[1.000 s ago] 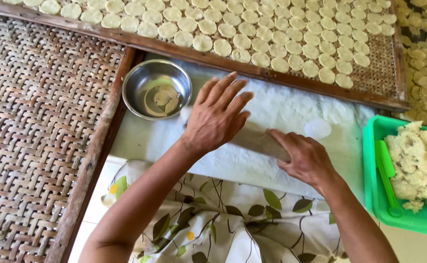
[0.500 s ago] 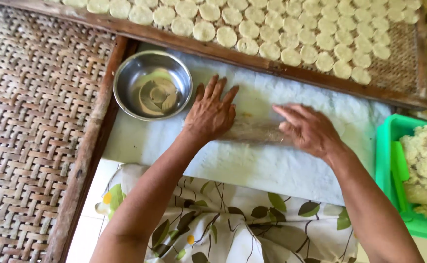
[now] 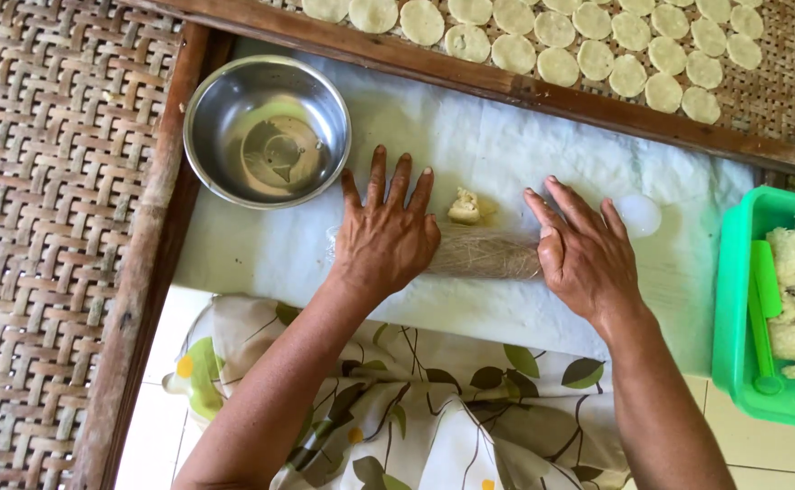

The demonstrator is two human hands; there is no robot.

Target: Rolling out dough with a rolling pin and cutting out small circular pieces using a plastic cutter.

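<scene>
My left hand (image 3: 386, 238) and my right hand (image 3: 584, 251) lie flat, fingers spread, on the two ends of a roller wrapped in clear plastic (image 3: 484, 253). The roller rests on a white cloth-covered board (image 3: 470, 136). A small lump of pale dough (image 3: 464, 207) sits just beyond the roller between my hands. A thin flattened disc of dough (image 3: 639, 215) lies on the cloth right of my right hand.
A steel bowl (image 3: 267, 131) stands at the board's far left. A woven tray with several round dough discs (image 3: 588, 41) lies beyond a wooden frame. A green plastic tub of crumbly dough (image 3: 783, 308) sits at right. Woven matting (image 3: 44, 227) is at left; floral fabric (image 3: 397, 399) is near me.
Both hands have drawn the roller back toward me. The lump of dough now shows beyond the roller.
</scene>
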